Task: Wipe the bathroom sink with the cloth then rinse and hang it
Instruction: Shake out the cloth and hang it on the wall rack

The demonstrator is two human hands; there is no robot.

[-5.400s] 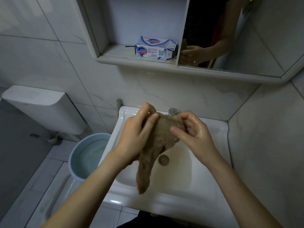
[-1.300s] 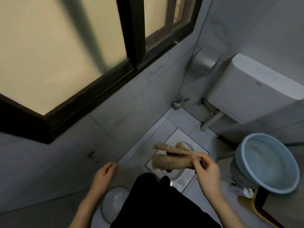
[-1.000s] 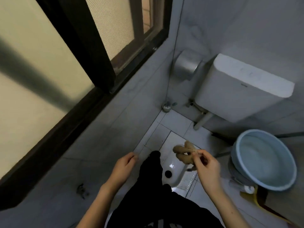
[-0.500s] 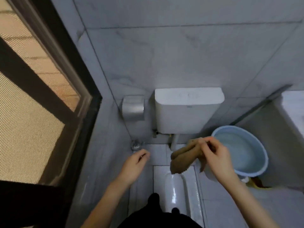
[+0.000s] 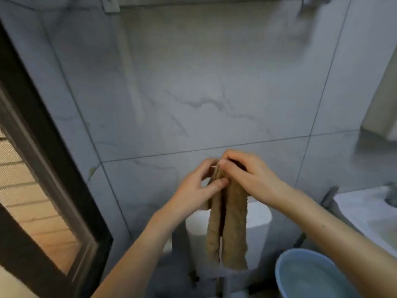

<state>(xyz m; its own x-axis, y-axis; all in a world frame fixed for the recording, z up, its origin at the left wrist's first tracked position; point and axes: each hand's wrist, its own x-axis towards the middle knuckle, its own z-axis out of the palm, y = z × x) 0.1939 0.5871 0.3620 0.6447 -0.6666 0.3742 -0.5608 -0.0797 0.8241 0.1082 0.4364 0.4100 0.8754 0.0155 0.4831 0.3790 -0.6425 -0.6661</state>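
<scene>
Grey marble-tiled wall [image 5: 193,82], a rail [image 5: 204,1] running along its top edge; dark-framed window [image 5: 43,168] at left. Cloth [image 5: 227,229], brown, hanging in two long folds in front of the white cistern [image 5: 260,216]. Left hand [image 5: 197,188] and right hand [image 5: 245,175] both pinching the cloth's upper end, fingers curled round it, the hands meeting there. Blue basin [image 5: 309,274] sitting lower right; sink [image 5: 369,209] showing at the right edge

Forearms bare to frame edge; left hand [image 5: 198,188], right hand [image 5: 247,175] bare; left thumb glistens wet.
</scene>
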